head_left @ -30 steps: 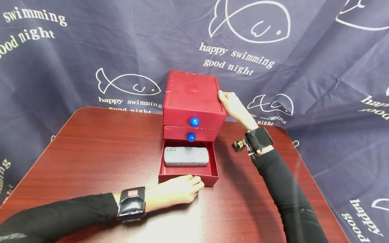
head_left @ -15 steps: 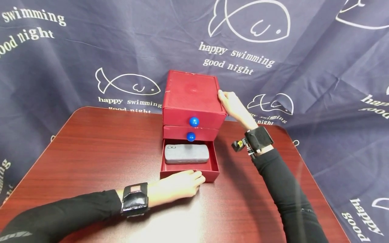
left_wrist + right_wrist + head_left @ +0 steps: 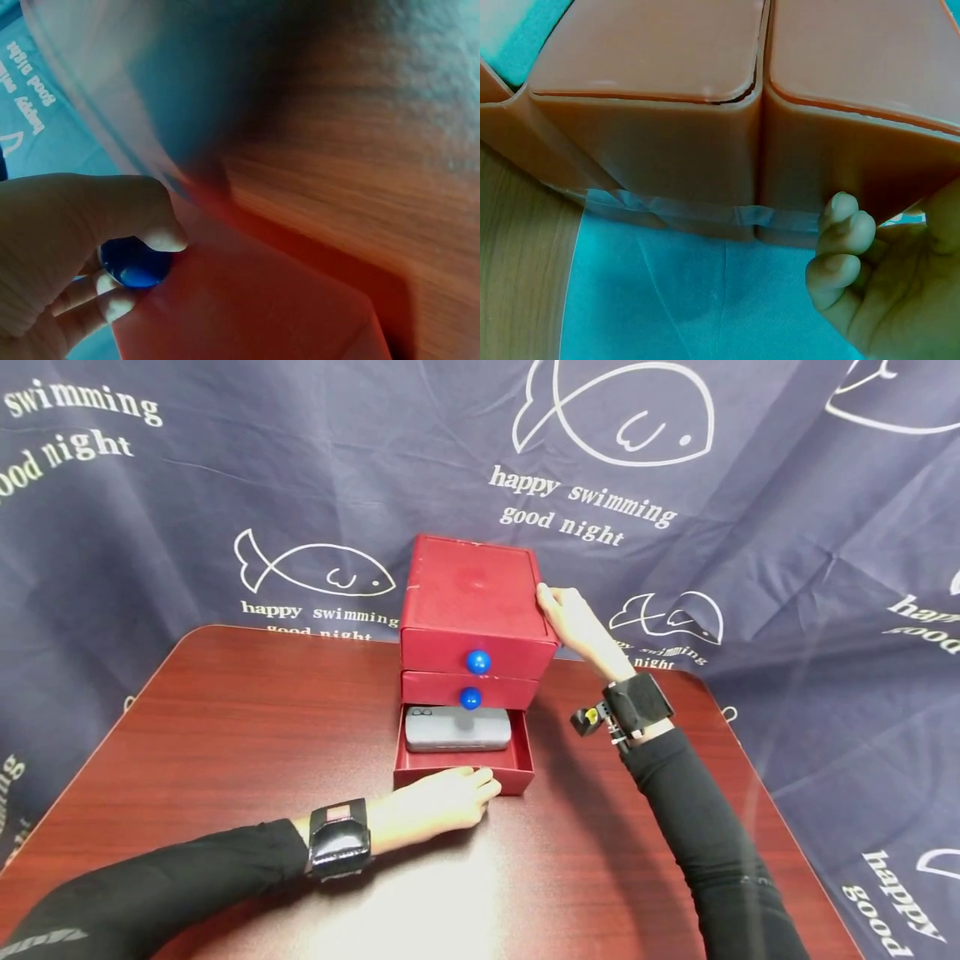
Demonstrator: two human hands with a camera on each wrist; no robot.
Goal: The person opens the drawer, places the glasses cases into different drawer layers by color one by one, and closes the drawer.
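Note:
A red three-tier drawer cabinet (image 3: 472,589) stands toward the back of the table, its upper two drawers pushed in. The bottom drawer (image 3: 513,781) is partly out and bears a grey glasses case (image 3: 457,731) with a small spectacles mark. My left hand (image 3: 435,802) is at that drawer's front; in the left wrist view its thumb and fingers pinch the blue knob (image 3: 136,262). My right hand (image 3: 573,618) holds the cabinet's upper right edge, thumb along the top. The right wrist view shows its curled fingertips (image 3: 840,225) against the side.
Two blue knobs (image 3: 477,662) stick out from the upper drawers. Reddish-brown wooden table (image 3: 300,727) surrounds the cabinet, and a dark blue curtain (image 3: 337,460) with fish prints hangs close behind it. Clear tape (image 3: 705,212) runs along the cabinet's side.
The bottom drawer has slid inward with the glasses case, whose back part now sits under the middle drawer. My left hand has moved forward with it; my right hand has stayed put.

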